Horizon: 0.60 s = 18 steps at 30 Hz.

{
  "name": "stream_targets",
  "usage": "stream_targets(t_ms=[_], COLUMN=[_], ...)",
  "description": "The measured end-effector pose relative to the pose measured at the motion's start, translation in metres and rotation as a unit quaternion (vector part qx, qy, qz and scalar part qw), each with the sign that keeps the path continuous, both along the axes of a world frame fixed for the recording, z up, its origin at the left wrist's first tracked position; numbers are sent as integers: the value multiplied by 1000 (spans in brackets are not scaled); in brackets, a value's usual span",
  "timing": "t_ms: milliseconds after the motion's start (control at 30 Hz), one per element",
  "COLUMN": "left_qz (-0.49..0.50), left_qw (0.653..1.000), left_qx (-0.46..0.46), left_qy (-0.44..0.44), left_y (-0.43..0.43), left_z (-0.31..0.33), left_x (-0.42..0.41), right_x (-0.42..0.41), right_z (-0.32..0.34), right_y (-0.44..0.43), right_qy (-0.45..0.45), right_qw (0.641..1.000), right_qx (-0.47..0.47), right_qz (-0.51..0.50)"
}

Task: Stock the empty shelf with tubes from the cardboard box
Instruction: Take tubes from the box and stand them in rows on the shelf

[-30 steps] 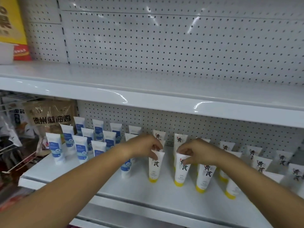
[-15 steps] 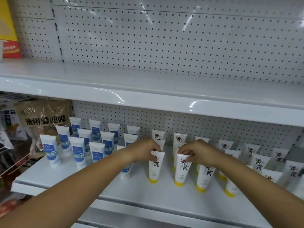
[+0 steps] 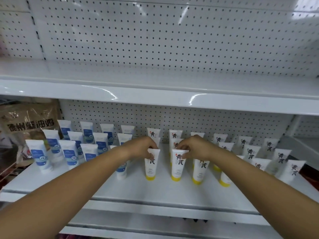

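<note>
On the white lower shelf [image 3: 155, 190] stand several white tubes with yellow caps and black characters, cap down. My left hand [image 3: 143, 148] pinches the top edge of one front-row yellow-cap tube [image 3: 151, 167]. My right hand [image 3: 195, 148] pinches the top of the neighbouring yellow-cap tube [image 3: 177, 167]. Both tubes stand upright on the shelf. To the left stand several white tubes with blue labels [image 3: 69, 152]. More yellow-cap tubes [image 3: 250, 152] fill the right side. The cardboard box is out of view.
The upper shelf [image 3: 155, 99] juts out above the tubes, with white pegboard [image 3: 155, 40] behind it. A brown food bag [image 3: 29, 121] hangs at the far left. A dark object [image 3: 309, 175] lies at the shelf's right end.
My hands stay on the same two tubes. The view has shifted slightly right and down, so the yellow package at the upper left has left the frame.
</note>
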<state>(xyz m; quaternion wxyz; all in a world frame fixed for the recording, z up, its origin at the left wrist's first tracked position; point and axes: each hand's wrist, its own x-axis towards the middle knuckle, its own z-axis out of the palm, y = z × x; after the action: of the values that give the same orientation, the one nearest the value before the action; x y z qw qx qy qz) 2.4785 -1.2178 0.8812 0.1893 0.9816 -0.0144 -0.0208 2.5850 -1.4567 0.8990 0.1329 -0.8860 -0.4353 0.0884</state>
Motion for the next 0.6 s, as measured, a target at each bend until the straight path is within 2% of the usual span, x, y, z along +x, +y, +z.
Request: stream_targets(t_ms=[167, 333, 467, 600], left_qz=[7, 40, 57, 51], left_qw=[999, 998, 994, 992], left_qx=[33, 6, -5, 49], left_qy=[10, -54, -96, -103], left_y=[-6, 1, 10, 13], left_z=[14, 29, 32, 27], left_x=[-5, 3, 16, 38], right_x=[-1, 3, 12, 21], right_z=[9, 24, 27, 20], right_y=[-4, -1, 13, 34], right_qy=[-5, 12, -33, -85], right_qw=[1000, 996, 997, 994], right_qx=[7, 74, 68, 49], right_qz=[-3, -38, -33, -42])
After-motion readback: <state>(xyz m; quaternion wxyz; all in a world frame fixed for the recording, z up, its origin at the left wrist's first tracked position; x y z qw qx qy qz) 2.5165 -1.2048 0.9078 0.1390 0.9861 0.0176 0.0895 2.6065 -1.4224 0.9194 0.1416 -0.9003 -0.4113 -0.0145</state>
